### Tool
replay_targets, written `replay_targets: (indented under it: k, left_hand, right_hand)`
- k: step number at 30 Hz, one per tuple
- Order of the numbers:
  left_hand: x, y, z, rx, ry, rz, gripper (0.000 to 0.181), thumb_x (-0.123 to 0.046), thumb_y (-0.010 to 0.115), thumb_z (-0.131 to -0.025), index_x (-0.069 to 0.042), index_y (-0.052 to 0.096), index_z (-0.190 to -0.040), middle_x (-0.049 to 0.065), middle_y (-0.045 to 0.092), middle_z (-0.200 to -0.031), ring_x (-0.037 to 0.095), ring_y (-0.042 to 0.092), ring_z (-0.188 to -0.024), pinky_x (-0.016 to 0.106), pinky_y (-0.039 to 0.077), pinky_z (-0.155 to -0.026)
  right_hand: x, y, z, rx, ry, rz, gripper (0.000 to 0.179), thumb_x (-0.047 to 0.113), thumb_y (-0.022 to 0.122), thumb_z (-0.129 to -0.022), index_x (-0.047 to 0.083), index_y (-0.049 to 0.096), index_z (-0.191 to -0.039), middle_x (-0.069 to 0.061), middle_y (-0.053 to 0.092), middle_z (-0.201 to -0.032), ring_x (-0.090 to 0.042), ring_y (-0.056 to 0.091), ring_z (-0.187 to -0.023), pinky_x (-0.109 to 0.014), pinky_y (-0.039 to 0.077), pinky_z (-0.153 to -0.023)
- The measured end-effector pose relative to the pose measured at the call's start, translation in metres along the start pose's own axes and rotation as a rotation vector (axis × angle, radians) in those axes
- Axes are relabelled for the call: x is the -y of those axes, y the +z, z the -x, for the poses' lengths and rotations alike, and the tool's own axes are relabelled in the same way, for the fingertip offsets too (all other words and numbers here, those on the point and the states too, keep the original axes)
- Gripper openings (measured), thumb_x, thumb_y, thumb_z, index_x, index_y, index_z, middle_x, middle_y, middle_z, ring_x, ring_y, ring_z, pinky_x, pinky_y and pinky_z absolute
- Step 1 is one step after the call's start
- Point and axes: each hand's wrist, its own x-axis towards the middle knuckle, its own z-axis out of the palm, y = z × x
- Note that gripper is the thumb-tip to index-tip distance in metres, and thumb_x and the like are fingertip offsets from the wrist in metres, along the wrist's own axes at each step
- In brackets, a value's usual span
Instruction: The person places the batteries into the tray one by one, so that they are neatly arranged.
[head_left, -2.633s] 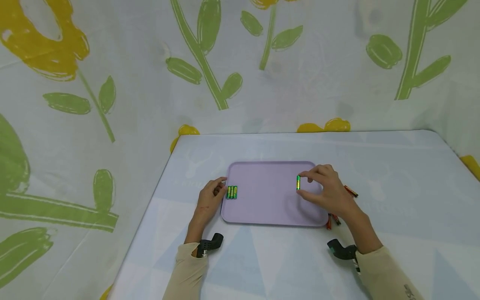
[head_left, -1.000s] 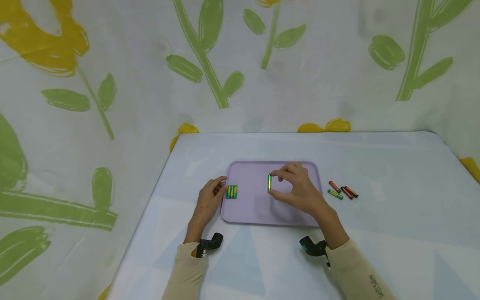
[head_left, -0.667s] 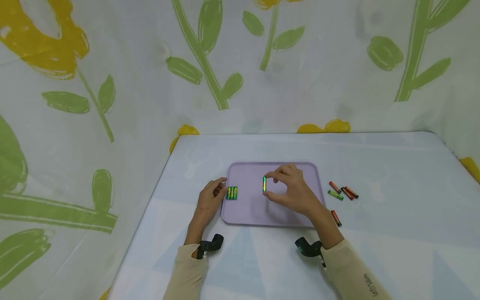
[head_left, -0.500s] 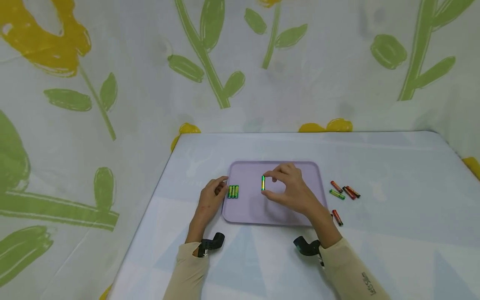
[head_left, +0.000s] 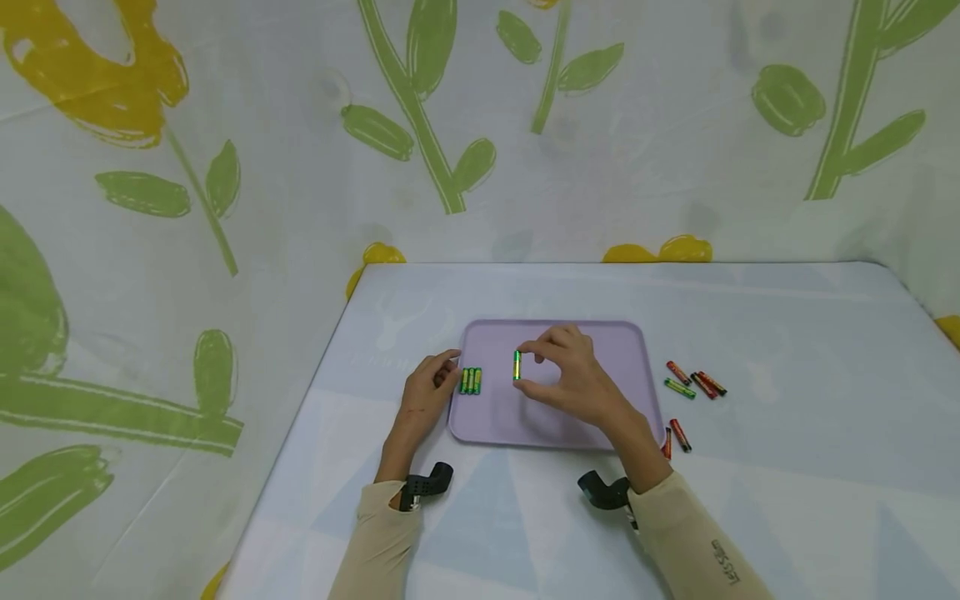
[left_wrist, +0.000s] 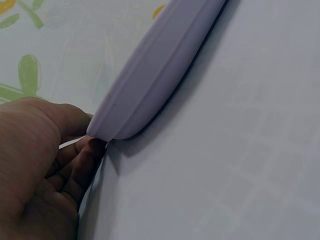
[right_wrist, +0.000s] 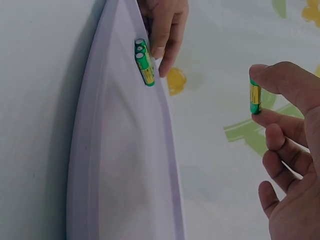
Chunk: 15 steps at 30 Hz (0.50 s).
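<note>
In the head view my right hand (head_left: 573,375) pinches a green and gold battery (head_left: 517,365) by its two ends, thumb and index finger apart, above the lilac tray (head_left: 555,425). The right wrist view shows this battery (right_wrist: 255,97) held clear of the tray, the other fingers loosely curled. My left hand (head_left: 425,396) grips the tray's left rim; in the left wrist view its thumb lies at the rim (left_wrist: 95,127) with fingers below. Beside it, three green batteries (head_left: 471,381) lie side by side inside the tray's left edge.
Right of the tray, a loose green battery (head_left: 679,388) lies near several red batteries (head_left: 678,372). Two more red ones, one a red battery (head_left: 680,435), lie by the tray's lower right corner, close to my right forearm. A patterned cloth wall (head_left: 525,192) stands behind the table.
My right hand has carried the green battery leftward across the tray, slowing lately. The loose batteries on the right have come into view from behind it. My left hand stays at the rim.
</note>
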Motion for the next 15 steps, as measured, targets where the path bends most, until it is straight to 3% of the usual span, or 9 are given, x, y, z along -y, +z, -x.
replay_targets:
  k: [15]
  left_hand:
    - [-0.001, 0.000, -0.001, 0.003, 0.000, 0.005, 0.033, -0.010, 0.062, -0.100, -0.008, 0.063, -0.134, 0.008, 0.062, -0.105, 0.017, 0.056, -0.090, 0.032, 0.048, -0.080]
  right_hand:
    - [0.005, 0.016, -0.009, 0.021, 0.000, 0.002, 0.036, 0.023, 0.086, -0.080, 0.012, 0.074, -0.112, -0.003, 0.055, -0.095, -0.018, 0.043, -0.098, -0.047, 0.030, -0.093]
